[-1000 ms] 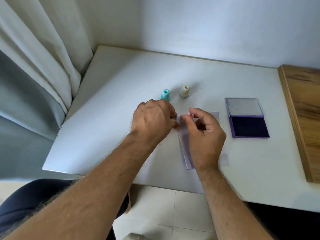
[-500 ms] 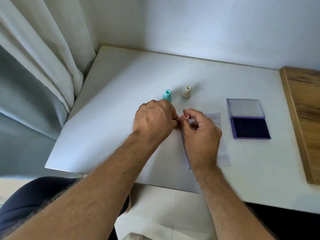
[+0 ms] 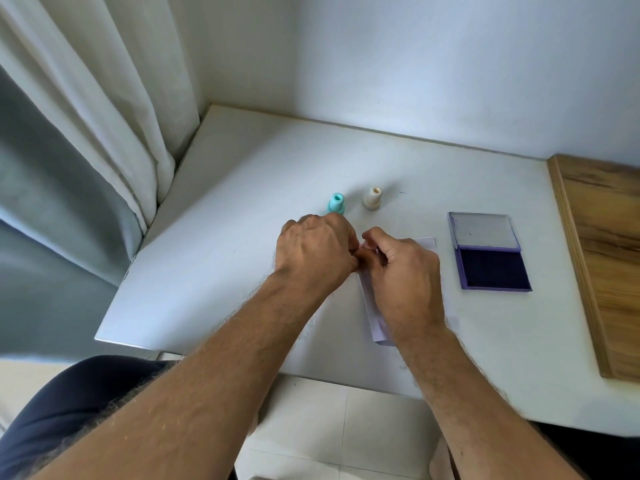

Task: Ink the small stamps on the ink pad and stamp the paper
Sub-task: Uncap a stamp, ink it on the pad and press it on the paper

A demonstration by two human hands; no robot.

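Your left hand (image 3: 317, 252) and right hand (image 3: 403, 268) pinch something small and pink over the paper (image 3: 375, 317) — keep it upright, then reach right to the ink pad (image 3: 493, 268).

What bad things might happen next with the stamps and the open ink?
1. The ink pad lies open right beside the right hand; a careless sleeve or wrist could smear ink.
2. The teal stamp stands just behind the left hand and might get knocked over.
3. The paper could shift and blur a stamp.
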